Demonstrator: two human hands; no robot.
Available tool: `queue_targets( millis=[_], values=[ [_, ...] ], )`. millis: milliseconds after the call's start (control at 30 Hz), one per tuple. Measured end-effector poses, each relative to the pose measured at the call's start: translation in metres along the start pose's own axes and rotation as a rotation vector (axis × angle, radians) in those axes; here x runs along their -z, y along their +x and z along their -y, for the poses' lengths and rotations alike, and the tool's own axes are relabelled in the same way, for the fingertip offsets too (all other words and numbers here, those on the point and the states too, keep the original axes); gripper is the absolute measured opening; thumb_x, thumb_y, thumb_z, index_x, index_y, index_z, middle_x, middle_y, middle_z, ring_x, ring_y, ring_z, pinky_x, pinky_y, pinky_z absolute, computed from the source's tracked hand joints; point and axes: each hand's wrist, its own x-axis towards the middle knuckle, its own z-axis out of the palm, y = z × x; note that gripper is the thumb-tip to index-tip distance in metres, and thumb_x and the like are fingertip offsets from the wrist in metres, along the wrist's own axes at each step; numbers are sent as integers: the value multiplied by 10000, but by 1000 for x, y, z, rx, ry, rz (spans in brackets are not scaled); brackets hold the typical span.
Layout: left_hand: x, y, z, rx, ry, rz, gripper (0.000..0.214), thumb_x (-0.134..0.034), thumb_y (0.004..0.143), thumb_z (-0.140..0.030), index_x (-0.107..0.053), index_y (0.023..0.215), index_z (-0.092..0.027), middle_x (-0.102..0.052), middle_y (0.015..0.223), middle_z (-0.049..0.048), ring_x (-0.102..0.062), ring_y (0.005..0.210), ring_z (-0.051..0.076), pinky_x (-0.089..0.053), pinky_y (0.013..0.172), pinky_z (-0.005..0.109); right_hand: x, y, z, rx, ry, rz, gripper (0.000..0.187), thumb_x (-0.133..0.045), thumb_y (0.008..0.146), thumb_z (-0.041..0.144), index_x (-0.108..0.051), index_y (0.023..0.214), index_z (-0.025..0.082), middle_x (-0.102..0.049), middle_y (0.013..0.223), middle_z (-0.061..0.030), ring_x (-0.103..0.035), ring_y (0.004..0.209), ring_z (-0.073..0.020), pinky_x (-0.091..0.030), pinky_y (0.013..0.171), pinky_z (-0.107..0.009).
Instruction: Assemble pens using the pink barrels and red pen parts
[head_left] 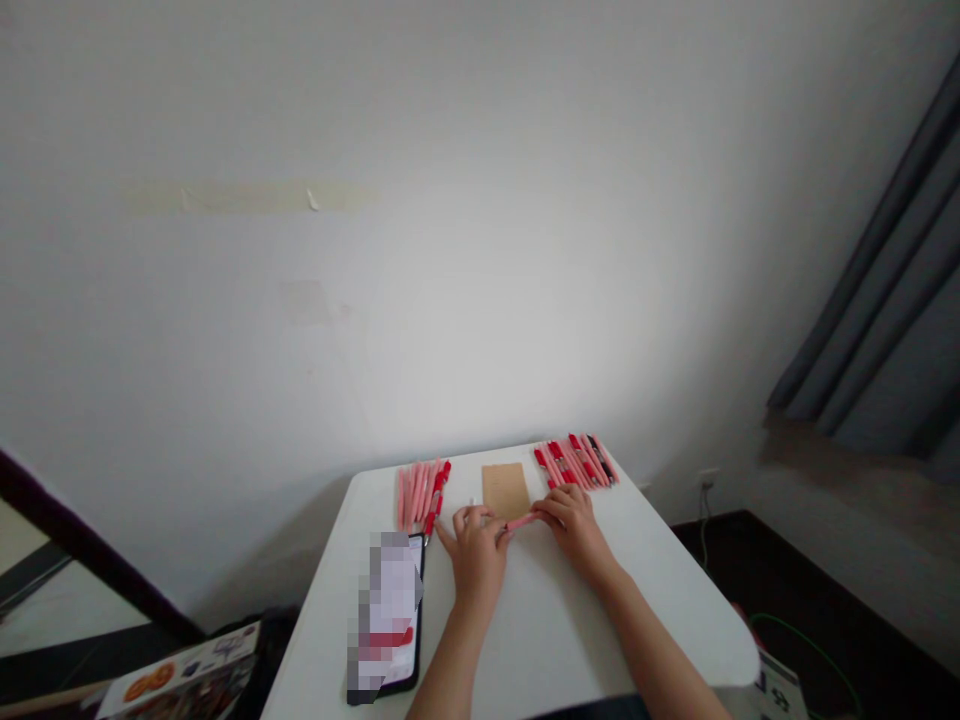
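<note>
Head view: I see left hand, right hand pinching pink stick by opposite ends; likely light, stiff; grip there.

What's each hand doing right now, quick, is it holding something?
Left hand: closed, fingertips holding one end of a pink pen.
Right hand: closed, fingertips holding the other end of the same pink pen.

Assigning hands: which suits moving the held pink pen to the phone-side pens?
Likely left hand: both touch the pink pen, but left is nearer the phone-side pens, right hand nearer the right-side pens.
</note>
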Motion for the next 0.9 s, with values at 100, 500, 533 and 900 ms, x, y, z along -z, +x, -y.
queue_targets(
  millis=[100,500,533,900],
  values=[
    [0,0,0,-3,0,2,138,-662,745,-255,-714,858,-315,-645,1052,10,-447,1124,255,-140,1063,633,0,0,-1,-14,-19,-7,191,-555,894,324,-714,998,337,-675,861,-48,-503,944,-257,-346,857,-420],
    [-1,0,2,1,-9,-35,101,-655,751,-284,-714,830,-305,-653,1036,14,-457,1105,247,-195,1047,588,-3,0,-7,-47,-10,-1,179,-568,879,331,-727,961,338,-686,880,-49,-510,945,-263,-360,850,-414],
    [1,1,1,11,-15,-39,101,-648,757,-285,-715,830,-303,-655,1030,16,-460,1097,244,-204,1043,580,-4,0,-8,-55,-6,-1,182,-562,881,340,-728,957,331,-687,883,-50,-514,941,-262,-365,846,-411],
    [0,0,2,37,1,-79,165,-557,821,-320,-717,844,-287,-652,1037,47,-454,1093,259,-134,1053,635,-10,-1,-26,-124,58,-135,295,-478,913,423,-733,950,279,-700,910,-70,-549,905,-259,-410,826,-395]
  ],
)
